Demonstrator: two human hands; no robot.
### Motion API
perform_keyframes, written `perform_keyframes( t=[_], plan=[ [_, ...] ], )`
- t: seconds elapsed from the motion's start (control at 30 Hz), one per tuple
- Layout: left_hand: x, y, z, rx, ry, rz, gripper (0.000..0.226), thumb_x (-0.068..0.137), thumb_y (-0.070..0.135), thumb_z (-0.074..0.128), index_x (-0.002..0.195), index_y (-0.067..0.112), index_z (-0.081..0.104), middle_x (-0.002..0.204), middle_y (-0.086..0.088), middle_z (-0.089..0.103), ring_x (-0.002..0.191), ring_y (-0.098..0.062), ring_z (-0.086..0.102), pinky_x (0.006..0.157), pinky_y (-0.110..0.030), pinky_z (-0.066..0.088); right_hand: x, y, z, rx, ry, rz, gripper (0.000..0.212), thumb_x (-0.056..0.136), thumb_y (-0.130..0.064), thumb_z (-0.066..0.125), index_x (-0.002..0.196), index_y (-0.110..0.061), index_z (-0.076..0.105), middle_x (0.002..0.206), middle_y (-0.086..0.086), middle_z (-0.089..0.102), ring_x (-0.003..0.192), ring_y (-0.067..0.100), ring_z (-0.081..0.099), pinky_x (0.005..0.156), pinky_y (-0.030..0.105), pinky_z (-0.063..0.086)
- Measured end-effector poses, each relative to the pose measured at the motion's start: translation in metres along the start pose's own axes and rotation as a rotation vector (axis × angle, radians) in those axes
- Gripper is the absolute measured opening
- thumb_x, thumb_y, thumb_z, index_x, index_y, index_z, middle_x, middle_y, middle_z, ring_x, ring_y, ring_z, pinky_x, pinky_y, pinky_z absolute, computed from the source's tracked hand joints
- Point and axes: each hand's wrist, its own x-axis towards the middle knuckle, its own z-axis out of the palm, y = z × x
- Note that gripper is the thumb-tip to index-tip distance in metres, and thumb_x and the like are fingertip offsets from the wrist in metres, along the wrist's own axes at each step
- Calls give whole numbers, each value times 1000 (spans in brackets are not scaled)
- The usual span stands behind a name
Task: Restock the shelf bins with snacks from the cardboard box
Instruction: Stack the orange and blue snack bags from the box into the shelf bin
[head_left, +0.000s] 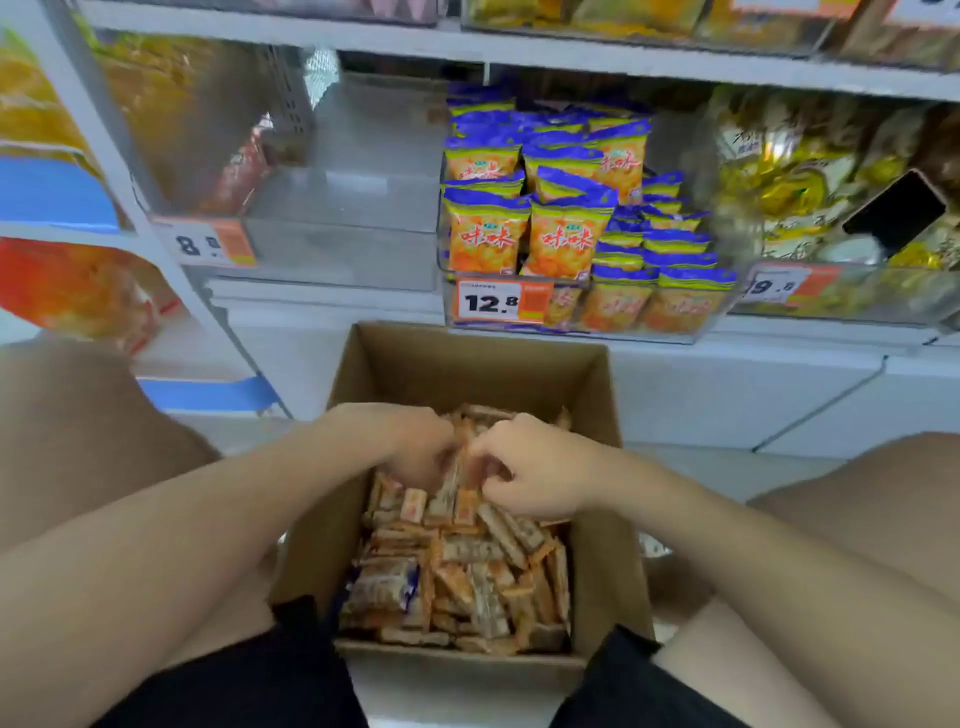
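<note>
Packets (460, 499) sit clutched in left hand (415, 441) and right hand (535, 470), inside cardboard box (467, 364) below "12.8" tag (498, 302).

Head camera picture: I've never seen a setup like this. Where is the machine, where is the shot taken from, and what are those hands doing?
There is no machine here: the grip is simply a person's two bare hands. The single camera sits on the person's head and looks forward and down, so you see their own arms reaching out. An open cardboard box sits between their legs, full of small packets. The left hand and right hand meet at the far end of the box, fingers curled around some of those packets. Behind the box is a shop shelf. A clear bin on the left looks mostly empty, and the bin beside it holds orange-and-blue bags behind a 12.8 price tag.
</note>
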Motion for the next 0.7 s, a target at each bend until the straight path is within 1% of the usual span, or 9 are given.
perform_keyframes(
  t=[0.1, 0.2, 0.27, 0.37, 0.43, 0.5, 0.57, 0.63, 0.7],
  plan=[
    [14, 1, 46, 4, -199, -7, 29, 100, 33, 64, 126, 22, 62, 114, -3, 64, 92, -20, 56, 80, -35, 50, 13, 1, 29, -140, -285, 3, 17, 100, -13, 52, 93, -21, 65, 74, -3, 61, 67, 15, 60, 58, 32, 47],
    [28, -1, 90, 17, -351, 20, 39, 98, 44, 68, 124, 15, 65, 114, -3, 64, 88, -18, 58, 74, -33, 54, 24, 2, 45, -186, -322, 18, 28, 104, -16, 49, 126, -12, 66, 78, -7, 60, 76, 18, 64, 72, 40, 59],
    [37, -3, 117, 14, -391, 17, 44, 97, 41, 71, 129, 12, 62, 117, -5, 63, 87, -19, 56, 64, -30, 46, 30, 3, 50, -189, -340, 25, 33, 105, -16, 48, 135, -12, 62, 77, -10, 57, 72, 12, 61, 66, 35, 57],
    [48, -5, 150, 59, -370, 17, 66, 93, 46, 75, 143, 12, 48, 136, -10, 58, 110, -28, 60, 84, -37, 52, 38, 5, 51, -193, -343, 43, 39, 106, -14, 46, 143, -13, 59, 73, -15, 51, 63, 3, 53, 54, 23, 43],
    [52, -6, 161, 59, -332, 46, 74, 92, 43, 77, 147, 10, 41, 139, -11, 55, 119, -31, 58, 84, -36, 49, 42, 7, 51, -183, -340, 49, 41, 106, -14, 45, 144, -13, 59, 73, -13, 53, 64, 7, 57, 56, 26, 48],
    [56, -9, 163, 27, -326, 49, 73, 91, 40, 79, 145, 10, 40, 135, -11, 56, 117, -31, 59, 79, -35, 47, 46, 11, 50, -185, -332, 52, 38, 106, -15, 45, 141, -14, 59, 77, -8, 58, 68, 10, 60, 60, 30, 51],
    [60, -15, 154, -68, -307, 36, 63, 89, 42, 79, 136, 13, 48, 124, -9, 62, 108, -28, 63, 82, -38, 54, 50, 16, 46, -196, -325, 56, 34, 106, -17, 46, 136, -14, 61, 81, -1, 65, 74, 8, 58, 70, 34, 53],
    [64, -25, 137, -238, -228, -1, 51, 88, 46, 76, 123, 14, 56, 110, -5, 66, 98, -25, 65, 80, -39, 56, 53, 18, 42, -236, -319, 66, 30, 105, -21, 48, 128, -13, 65, 86, 5, 69, 87, 13, 58, 84, 43, 57],
    [63, -31, 115, -474, -127, -34, 41, 88, 48, 69, 106, 12, 65, 95, -9, 70, 85, -21, 65, 73, -37, 53, 54, 20, 36, -267, -306, 99, 24, 102, -17, 51, 119, -14, 68, 95, 3, 66, 99, 22, 62, 84, 48, 59]
  ],
)
